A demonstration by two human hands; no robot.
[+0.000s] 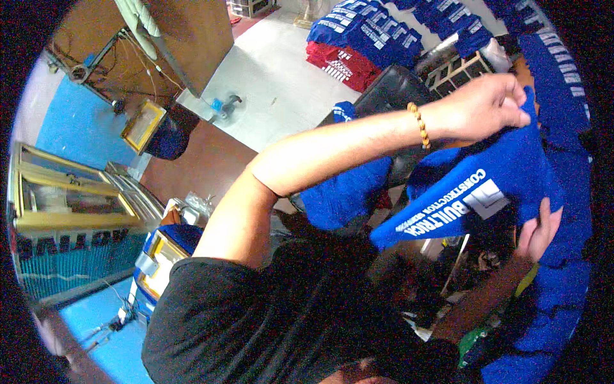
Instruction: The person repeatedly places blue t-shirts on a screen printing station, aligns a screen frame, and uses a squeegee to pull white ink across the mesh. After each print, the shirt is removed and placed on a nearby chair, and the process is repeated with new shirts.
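My left hand (489, 110), at the end of an outstretched arm with a beaded bracelet (419, 126), is closed in a pinch on the upper edge of a blue shirt (534, 163) with white print. Lower down, my right hand (538, 233) grips the same shirt at its lower right edge, the fingers bent against the cloth. Between the hands the shirt hangs stretched and partly folded, its printed side showing. One corner of it trails to the left, near my black sleeve and chest. Along the far right lie more blue printed shirts (563, 83), right beside both hands.
A black padded chair (393, 96) stands beyond my left forearm, with blue cloth (348, 192) near it. Piles of blue shirts (364, 25) and red shirts (342, 66) are at the back. Yellowish frames (146, 127) stand at left, by a brown board (192, 38).
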